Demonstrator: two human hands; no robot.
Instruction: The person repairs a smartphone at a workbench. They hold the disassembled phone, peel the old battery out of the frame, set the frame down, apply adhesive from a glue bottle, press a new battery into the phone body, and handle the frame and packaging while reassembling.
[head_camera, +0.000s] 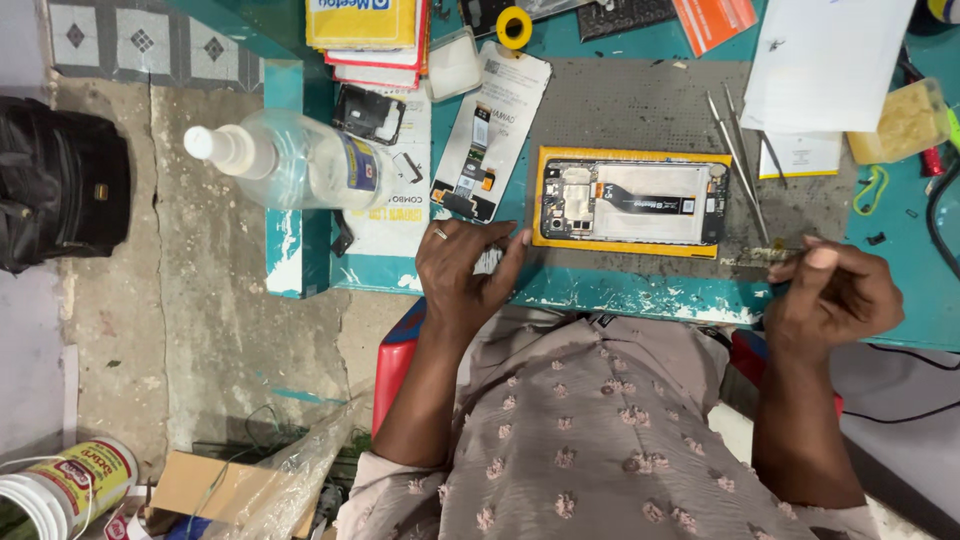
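The left hand (462, 268) lies flat at the near edge of the teal table (900, 270), fingers loosely spread and holding nothing, a ring on one finger; its fingertips (524, 237) reach just to the near left corner of the opened phone (630, 202), which lies back-up in an orange-yellow frame on a grey work mat (640, 100). The right hand (832, 295) is curled, its thumb and fingers pinched together on a small thin tool (765, 254) whose tip points toward the phone's near right corner; what kind of tool it is cannot be made out. Just beyond the right fingers lie metal tweezers (738, 150) on the mat. Beyond the left fingers lies a replacement screen part (488, 135) on its white backing, and further left a clear plastic bottle (300, 158) on its side. Far from both hands, a black bag (60, 180) sits on the concrete floor.
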